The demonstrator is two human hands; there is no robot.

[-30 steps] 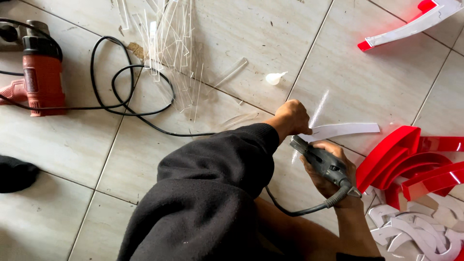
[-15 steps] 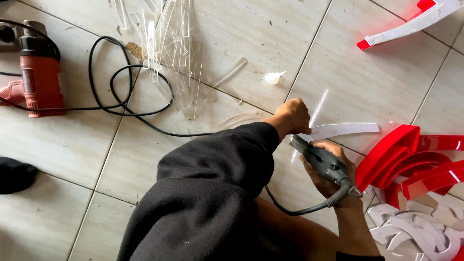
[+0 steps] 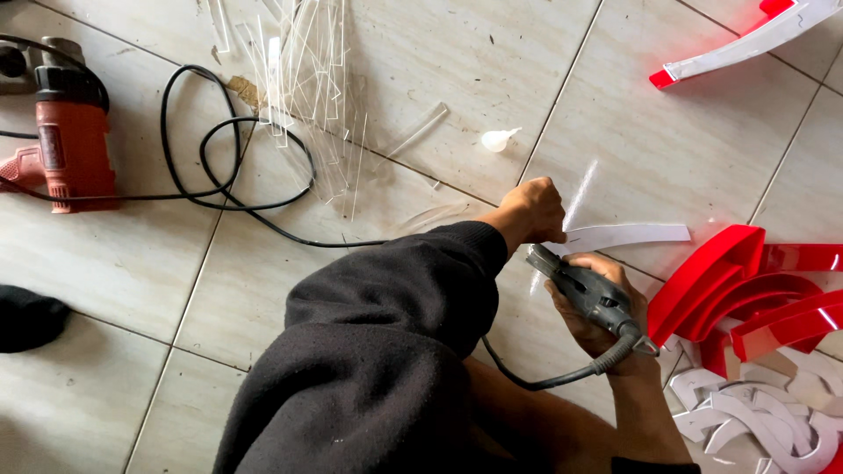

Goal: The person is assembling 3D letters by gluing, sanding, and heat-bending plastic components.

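— Hardly anything has moved since the earlier frames: both hands sit where they were, and the white strip has not shifted on the tile.

— What is each hand doing?

— His left hand (image 3: 533, 211), reaching out of a black sleeve (image 3: 395, 290), is curled shut and pinches the near end of the white acrylic strip (image 3: 628, 235) against the floor. His right hand (image 3: 606, 307) is wrapped tight around a grey corded hand tool (image 3: 584, 292), its nose pointing up and left toward that pinched end.

— Which way does the strip lie?

— Its long axis runs roughly left to right, stretching away to the right of the left fist, above the right hand. The tool tip is just beside the strip's left end; whether it touches, I cannot tell. The left hand is the nearer one, already on it.

— Around them?

— Red curved acrylic pieces (image 3: 746, 290) to the right, white cut-outs (image 3: 755, 412) below them, clear offcuts (image 3: 307, 79) and a small glue bottle (image 3: 496, 139) further up, an orange power tool (image 3: 70, 145) with a looping black cable (image 3: 237, 167) at left.
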